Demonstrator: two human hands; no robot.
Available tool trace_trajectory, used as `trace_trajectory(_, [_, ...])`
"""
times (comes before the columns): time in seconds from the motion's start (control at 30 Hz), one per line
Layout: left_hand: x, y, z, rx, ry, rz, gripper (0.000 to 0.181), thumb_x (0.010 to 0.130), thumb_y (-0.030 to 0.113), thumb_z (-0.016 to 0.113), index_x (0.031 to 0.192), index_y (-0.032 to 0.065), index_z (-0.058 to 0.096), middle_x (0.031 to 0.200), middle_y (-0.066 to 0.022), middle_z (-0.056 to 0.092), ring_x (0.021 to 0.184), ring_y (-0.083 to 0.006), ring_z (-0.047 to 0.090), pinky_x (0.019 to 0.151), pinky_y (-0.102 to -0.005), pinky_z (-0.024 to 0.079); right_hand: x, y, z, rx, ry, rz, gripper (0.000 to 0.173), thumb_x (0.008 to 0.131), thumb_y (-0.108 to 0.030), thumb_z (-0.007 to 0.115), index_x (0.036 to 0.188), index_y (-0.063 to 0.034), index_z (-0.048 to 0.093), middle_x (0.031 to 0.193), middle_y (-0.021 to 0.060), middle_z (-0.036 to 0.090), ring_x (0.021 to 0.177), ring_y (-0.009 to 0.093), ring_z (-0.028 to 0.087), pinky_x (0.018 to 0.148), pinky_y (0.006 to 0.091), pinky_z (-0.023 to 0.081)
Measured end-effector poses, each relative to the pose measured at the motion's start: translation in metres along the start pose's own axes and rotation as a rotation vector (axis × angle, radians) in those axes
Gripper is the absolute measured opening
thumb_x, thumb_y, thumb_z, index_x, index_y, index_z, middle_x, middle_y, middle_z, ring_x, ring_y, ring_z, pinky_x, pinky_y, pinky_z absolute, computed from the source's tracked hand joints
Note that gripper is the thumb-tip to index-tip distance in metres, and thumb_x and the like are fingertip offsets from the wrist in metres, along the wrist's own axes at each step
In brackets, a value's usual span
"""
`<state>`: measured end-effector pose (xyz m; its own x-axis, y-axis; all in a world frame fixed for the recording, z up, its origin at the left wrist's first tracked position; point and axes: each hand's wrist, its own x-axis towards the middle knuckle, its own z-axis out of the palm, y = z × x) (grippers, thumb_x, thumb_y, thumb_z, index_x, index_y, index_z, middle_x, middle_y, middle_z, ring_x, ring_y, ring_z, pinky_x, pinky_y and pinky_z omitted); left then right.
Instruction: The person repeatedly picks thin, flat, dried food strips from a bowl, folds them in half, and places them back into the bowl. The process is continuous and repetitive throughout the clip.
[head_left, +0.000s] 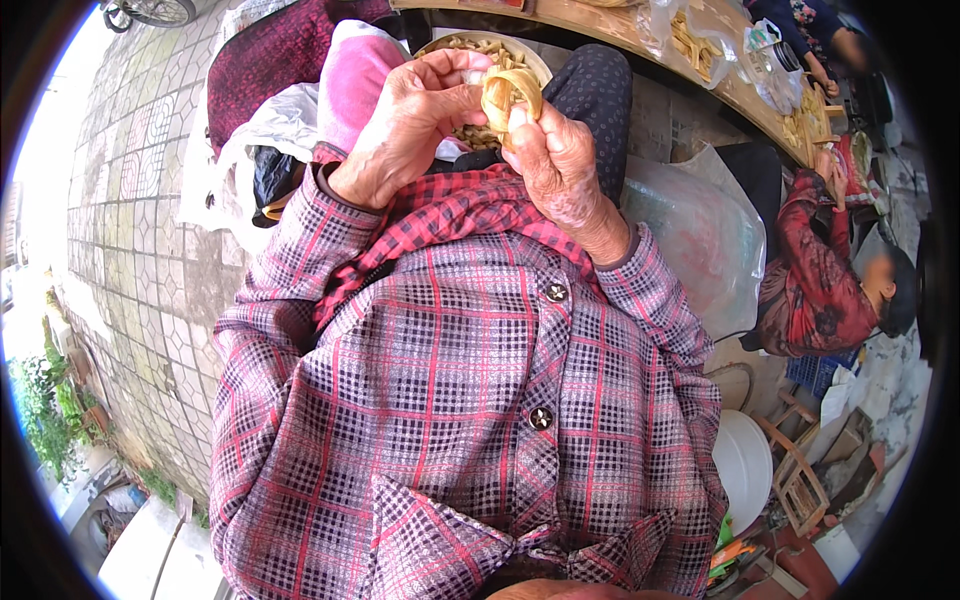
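Between my two hands, above the lap, is a looped yellowish plant-like strip (511, 90), bent into a ring. The thumb and fingers of my left hand (420, 112) pinch its left side, and a whitish covering shows on one fingertip. My right hand (555, 161) grips the lower right of the loop between thumb and bent forefinger. Behind and below them, a round basin (541, 69) sits between the knees, holding many short pieces of similar yellow-brown material. The hands hide part of the basin.
A wooden table (600, 21) curves along the top right, bearing plastic bags, a clear jar (780, 56) and more yellow strips (694, 49). Two other people are at the right. White plastic bags (255, 142) lie at left; a clear plastic sheet (694, 240), a white stool-like object (742, 472) and a wooden chair frame (799, 480) are at right.
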<state>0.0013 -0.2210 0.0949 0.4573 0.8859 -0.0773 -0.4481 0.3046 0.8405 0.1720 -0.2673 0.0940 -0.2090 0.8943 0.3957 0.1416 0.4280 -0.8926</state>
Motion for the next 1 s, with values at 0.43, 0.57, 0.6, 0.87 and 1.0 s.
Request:
trace_trajectory(0.43, [-0.006,0.009,0.017,0.369,-0.002,0.276,0.014,0.086,0.004,0.062,0.097,-0.0033,0.066,0.088,-0.0056,0.066,0.076,-0.0098,0.061,0.069,-0.0205,0.048,0.000,0.000,0.002,0.025,0.023,0.023,0.017,0.095,-0.013,0.050,0.091,0.0039,0.054,0.058,0.0082,0.055,0.051,0.013,0.055,0.047,0.0278,0.044])
trace_trajectory(0.57, [-0.014,0.012,0.024,0.479,-0.047,0.204,0.018,0.089,0.005,0.058,0.102,-0.0060,0.064,0.085,-0.0026,0.063,0.079,-0.0102,0.060,0.075,-0.0212,0.047,-0.001,-0.003,0.001,0.125,0.029,0.036,0.018,0.095,-0.013,0.050,0.088,0.0034,0.055,0.055,0.0053,0.051,0.049,0.008,0.051,0.045,0.0258,0.041])
trace_trajectory(0.6, [-0.014,0.012,0.025,0.493,-0.027,0.197,0.018,0.089,0.005,0.058,0.102,-0.0058,0.064,0.086,-0.0026,0.064,0.079,-0.0099,0.060,0.075,-0.0211,0.047,-0.001,-0.003,0.001,0.083,0.026,0.028,0.019,0.095,-0.013,0.050,0.086,0.0035,0.055,0.055,0.0055,0.050,0.049,0.008,0.051,0.044,0.0260,0.041])
trace_trajectory(0.87, [-0.017,0.010,0.027,0.231,0.027,0.101,0.020,0.091,0.006,0.053,0.106,-0.0052,0.061,0.098,-0.0052,0.064,0.087,-0.0107,0.060,0.079,-0.0237,0.047,0.003,-0.007,0.004,0.007,-0.004,0.030,0.021,0.095,-0.013,0.051,0.083,0.0040,0.054,0.055,0.0099,0.051,0.049,0.013,0.054,0.045,0.0291,0.041])
trace_trajectory(1.0, [-0.021,0.012,0.029,-0.048,-0.028,-0.016,0.023,0.092,0.011,0.051,0.107,-0.0043,0.060,0.104,-0.0070,0.062,0.096,-0.0134,0.058,0.088,-0.0265,0.044,0.001,-0.017,0.001,-0.102,-0.061,-0.062,0.017,0.094,-0.011,0.051,0.091,0.0053,0.055,0.061,0.0138,0.055,0.051,0.021,0.058,0.047,0.0316,0.044])
